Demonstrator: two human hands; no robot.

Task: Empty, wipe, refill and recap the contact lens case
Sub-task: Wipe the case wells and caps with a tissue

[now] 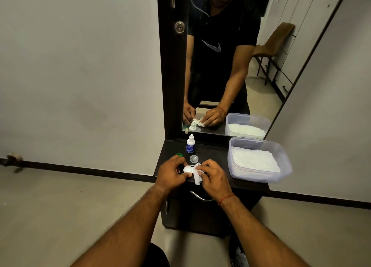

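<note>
Left hand (pixel 170 173) grips the left end of the white lens case (pixel 188 169), held just above the dark shelf (pixel 212 152). Green cap (pixel 180 155) lies behind-left of the case; clear cap (pixel 193 158) and solution bottle (pixel 190 145) behind it. Right hand (pixel 213 176) pinches a tissue (pixel 197 176) against the case's right end. Plastic tub (pixel 259 178) of tissues stands well right of the case.

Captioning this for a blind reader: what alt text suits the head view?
Two hands work over a dark shelf below a mirror: the left hand holds a white contact lens case while the right hand pinches a white tissue against it. Nearby sit a green cap, a clear cap, a small bottle and a plastic tub of tissues.
</note>
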